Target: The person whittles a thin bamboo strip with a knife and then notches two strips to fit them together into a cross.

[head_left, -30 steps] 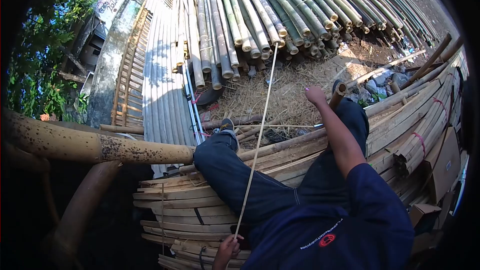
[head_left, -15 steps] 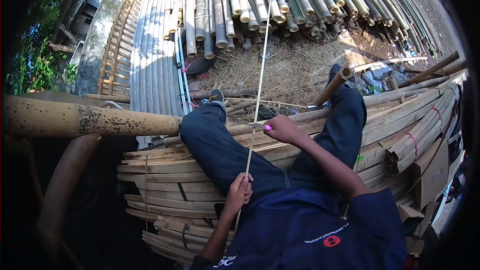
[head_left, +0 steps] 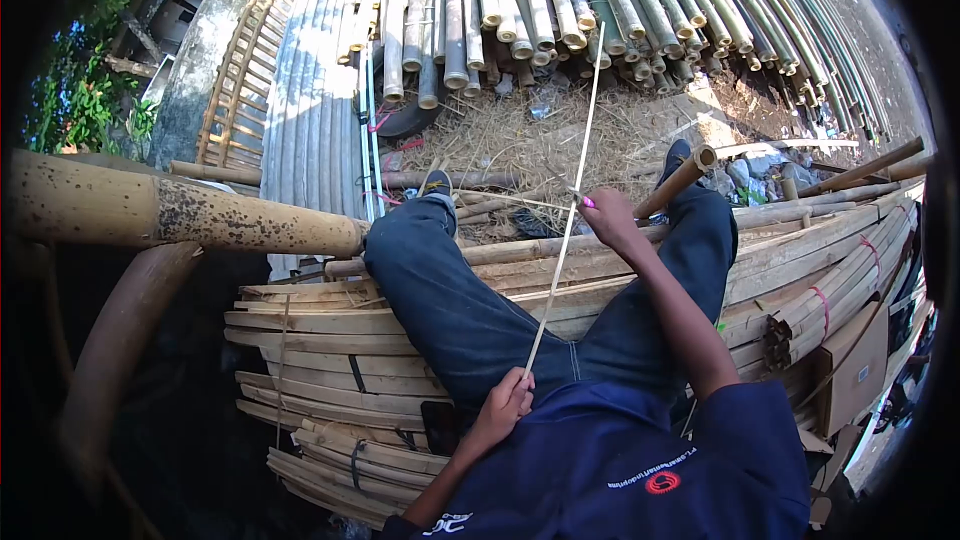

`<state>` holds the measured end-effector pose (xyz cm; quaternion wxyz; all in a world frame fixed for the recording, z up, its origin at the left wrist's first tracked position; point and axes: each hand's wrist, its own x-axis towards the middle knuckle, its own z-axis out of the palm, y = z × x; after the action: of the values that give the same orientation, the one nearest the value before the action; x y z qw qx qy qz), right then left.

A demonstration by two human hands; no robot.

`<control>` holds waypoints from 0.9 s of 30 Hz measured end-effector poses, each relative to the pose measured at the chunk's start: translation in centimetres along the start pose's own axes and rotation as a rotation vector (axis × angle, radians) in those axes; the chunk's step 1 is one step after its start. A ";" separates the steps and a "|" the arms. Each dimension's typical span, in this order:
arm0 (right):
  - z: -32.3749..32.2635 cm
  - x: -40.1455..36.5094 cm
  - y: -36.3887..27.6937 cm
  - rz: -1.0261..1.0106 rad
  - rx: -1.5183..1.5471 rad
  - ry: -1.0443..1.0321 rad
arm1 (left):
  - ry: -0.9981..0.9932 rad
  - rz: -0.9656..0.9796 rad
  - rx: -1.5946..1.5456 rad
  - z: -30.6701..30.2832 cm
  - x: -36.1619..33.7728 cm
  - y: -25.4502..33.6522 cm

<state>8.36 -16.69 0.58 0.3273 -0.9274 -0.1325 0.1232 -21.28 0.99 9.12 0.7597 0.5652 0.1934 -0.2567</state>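
Observation:
A long, thin bamboo strip (head_left: 562, 275) slants from my lap out over the ground, its far end just short of the bamboo pole ends. My left hand (head_left: 507, 402) is closed around its near end, close to my belly. Farther out along the strip, my right hand (head_left: 608, 218) grips a knife (head_left: 588, 202) with a pink handle. The thin blade looks blurred and lies across the strip, seemingly touching it. Most of the handle is hidden in my fist.
Bundles of split bamboo slats (head_left: 310, 345) lie beneath and around my legs. A thick bamboo pole (head_left: 230, 220) juts in from the left beside my knee. Whole bamboo poles (head_left: 455, 30) are stacked ahead, past straw-strewn ground. A cardboard box (head_left: 850, 365) stands at right.
My right hand and the knife have moved outward along the strip and to the right. The left hand has shifted slightly right, and the strip now leans more to the right.

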 end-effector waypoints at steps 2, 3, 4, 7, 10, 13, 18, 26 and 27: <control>0.8 -1.9 -1.2 -0.173 0.072 -0.214 | -0.005 -0.032 -0.104 -0.3 0.4 0.5; 1.3 -3.2 -2.0 -0.309 0.071 -0.303 | -0.011 -0.062 -0.210 -0.3 0.6 0.9; 1.8 -4.5 -2.9 -0.389 0.087 -0.431 | -0.014 -0.060 -0.214 -0.3 0.9 1.0; 2.7 -6.8 -3.8 -0.494 0.069 -0.403 | -0.036 -0.095 -0.286 -0.3 1.4 1.1; 2.5 -6.4 -3.6 -0.561 -0.059 -0.379 | -0.047 -0.086 -0.267 -0.3 1.2 0.9; 2.9 -6.0 -3.3 -0.547 -0.096 -0.257 | -0.046 -0.090 -0.317 -0.4 1.1 1.3; 2.7 -0.7 1.1 -0.086 -0.040 0.103 | -0.084 -0.106 -0.370 -0.2 -0.7 0.5; -0.9 -0.3 0.1 0.113 1.006 -0.291 | -0.117 -0.102 -0.463 -0.4 0.7 2.5; -1.3 -1.9 -1.5 0.114 1.225 -0.385 | -0.111 -0.105 -0.467 -0.2 1.2 2.8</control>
<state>6.79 -16.97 2.80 0.7609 -0.5392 -0.0449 0.3581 -18.59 1.58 10.49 0.8649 0.3486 0.2345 -0.2746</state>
